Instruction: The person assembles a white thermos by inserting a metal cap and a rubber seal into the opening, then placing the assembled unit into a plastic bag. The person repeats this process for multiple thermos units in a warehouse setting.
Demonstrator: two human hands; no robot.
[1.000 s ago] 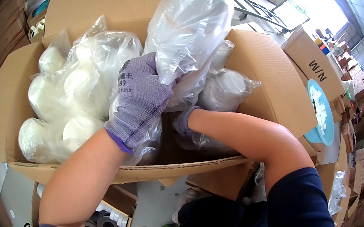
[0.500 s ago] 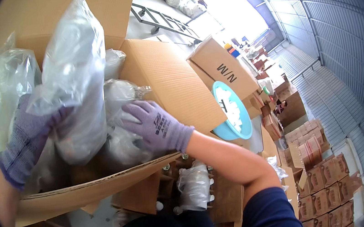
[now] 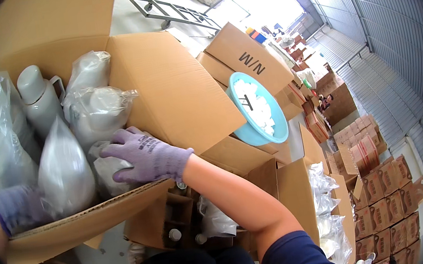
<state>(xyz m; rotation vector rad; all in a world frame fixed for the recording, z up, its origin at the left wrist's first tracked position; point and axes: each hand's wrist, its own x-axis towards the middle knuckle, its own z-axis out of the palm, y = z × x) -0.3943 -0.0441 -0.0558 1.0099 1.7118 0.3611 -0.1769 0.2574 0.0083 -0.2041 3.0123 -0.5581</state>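
Observation:
A large cardboard box [image 3: 173, 83] stands before me with several pale grey jugs in it, most of them in clear plastic bags. My left hand [image 3: 21, 208], in a purple knit glove, is low at the box's near left, against a bagged jug [image 3: 65, 170]; its fingers are blurred and partly hidden. My right hand [image 3: 145, 154], gloved alike, lies with fingers spread on another bagged item [image 3: 109, 169] near the front wall. Behind them are a jug with a handle and no visible bag [image 3: 39, 98] and a bagged jug [image 3: 99, 112].
To the right, a light-blue basin [image 3: 242, 120] holds small white pieces, beside a closed carton [image 3: 247, 55]. An open box with bagged items [image 3: 325, 208] stands lower right, with stacked cartons [image 3: 387, 205] beyond. Below the box edge is a divided carton [image 3: 179, 211].
The bagged jug in my left hand has come down into the box, uncovering the jugs behind it. My right hand has shifted left and nearer. The view has turned slightly.

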